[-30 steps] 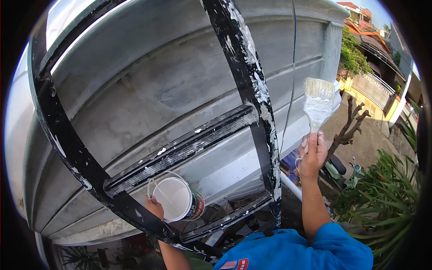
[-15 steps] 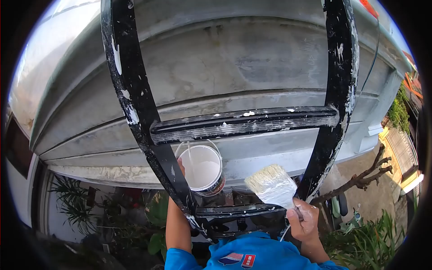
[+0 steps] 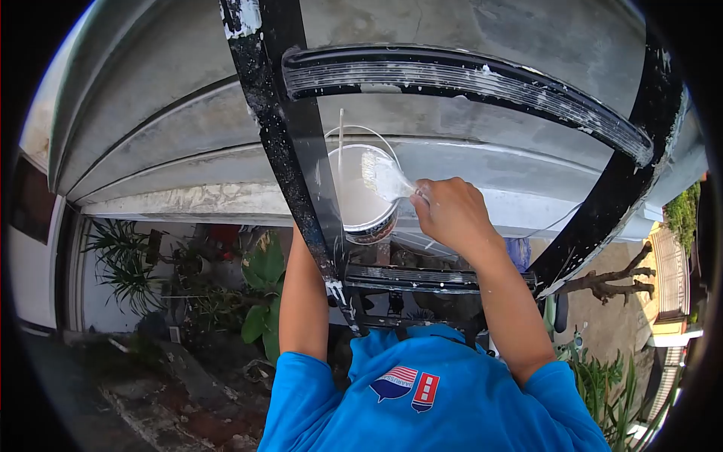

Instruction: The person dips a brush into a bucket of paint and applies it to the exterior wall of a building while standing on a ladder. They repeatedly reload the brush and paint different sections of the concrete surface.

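Observation:
My right hand (image 3: pixel 452 211) is closed around the handle of a wide paintbrush (image 3: pixel 385 181), whose paint-covered head is over the mouth of a paint bucket (image 3: pixel 375 232). The bucket is white inside, with a dark printed outside, a raised wire handle and a thin stick (image 3: pixel 340 143) leaning in it. My left forearm (image 3: pixel 303 309) reaches up behind the ladder's left rail (image 3: pixel 290 135). That rail hides my left hand, at the side of the bucket, which is held up off the ground.
A black, paint-spotted ladder frames my reach, with an upper rung (image 3: pixel 452 71) and a lower rung (image 3: pixel 422 277). Beyond it stands a grey ridged wall (image 3: pixel 188 143). Potted plants (image 3: pixel 263 279) are below left. A cut branch (image 3: pixel 610 282) and grassy leaves (image 3: pixel 602 384) are at right.
My right hand has moved the paintbrush up and left, from beside the bucket to its mouth. The view has shifted, so ladder and bucket appear higher. My left fingers, visible earlier at the bucket, are now hidden.

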Available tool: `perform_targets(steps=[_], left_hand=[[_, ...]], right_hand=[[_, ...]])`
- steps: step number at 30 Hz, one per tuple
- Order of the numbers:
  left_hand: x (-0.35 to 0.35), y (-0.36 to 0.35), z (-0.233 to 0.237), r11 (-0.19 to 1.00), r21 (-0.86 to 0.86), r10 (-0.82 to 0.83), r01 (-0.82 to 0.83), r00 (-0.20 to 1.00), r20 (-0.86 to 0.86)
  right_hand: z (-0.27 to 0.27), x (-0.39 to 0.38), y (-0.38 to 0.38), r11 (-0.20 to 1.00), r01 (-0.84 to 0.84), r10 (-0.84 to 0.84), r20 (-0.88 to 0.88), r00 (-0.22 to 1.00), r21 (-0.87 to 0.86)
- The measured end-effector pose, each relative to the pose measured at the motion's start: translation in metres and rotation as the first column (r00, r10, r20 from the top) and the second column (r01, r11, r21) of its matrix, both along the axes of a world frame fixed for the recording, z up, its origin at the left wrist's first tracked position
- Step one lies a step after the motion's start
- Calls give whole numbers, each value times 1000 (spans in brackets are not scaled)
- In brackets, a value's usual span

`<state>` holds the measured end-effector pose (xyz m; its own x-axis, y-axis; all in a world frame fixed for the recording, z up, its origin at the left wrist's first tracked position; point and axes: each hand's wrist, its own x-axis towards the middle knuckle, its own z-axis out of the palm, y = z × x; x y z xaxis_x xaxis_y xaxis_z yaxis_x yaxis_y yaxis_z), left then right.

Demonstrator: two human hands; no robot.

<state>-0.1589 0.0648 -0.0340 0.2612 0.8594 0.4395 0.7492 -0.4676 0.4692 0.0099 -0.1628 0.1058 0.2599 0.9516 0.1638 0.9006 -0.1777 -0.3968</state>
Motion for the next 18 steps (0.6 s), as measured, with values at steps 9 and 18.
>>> perform_targets(steps=[9,18], left_hand=[[0,-5,8,998,-52,-44,43,999,-17],[1,11,-12,998,-38,-53,55,996,71]], right_hand=[[-24,-18,74,931,-185,221,83,972,-314],[-57,-14,146,894,-150,184,40,982,-423]])
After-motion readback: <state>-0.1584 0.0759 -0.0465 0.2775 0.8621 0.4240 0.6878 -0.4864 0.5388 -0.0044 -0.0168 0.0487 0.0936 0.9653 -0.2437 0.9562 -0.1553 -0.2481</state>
